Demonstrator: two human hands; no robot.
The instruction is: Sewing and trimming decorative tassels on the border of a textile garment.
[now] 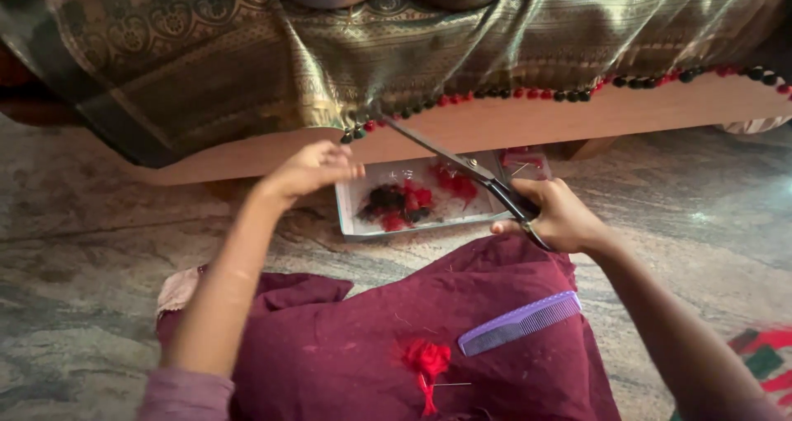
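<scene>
My right hand [559,216] grips a pair of scissors [462,163] whose blades point up and left to the beaded edge of a green-gold patterned cloth [247,66]. My left hand [312,169] pinches that edge just below the red and black bead tassels [363,128], next to the scissor tips. The row of beads runs right along the cloth's hem [561,93]. On my lap lies a maroon cloth [363,347] with a tuft of red thread [426,361] and a purple comb [520,323].
A white tray [351,223] holding red and black thread scraps sits on the stone floor [82,223] under the wooden bed frame [528,124]. A small red-lidded box [528,163] lies behind it. Red and green fabric [763,359] shows at the right edge.
</scene>
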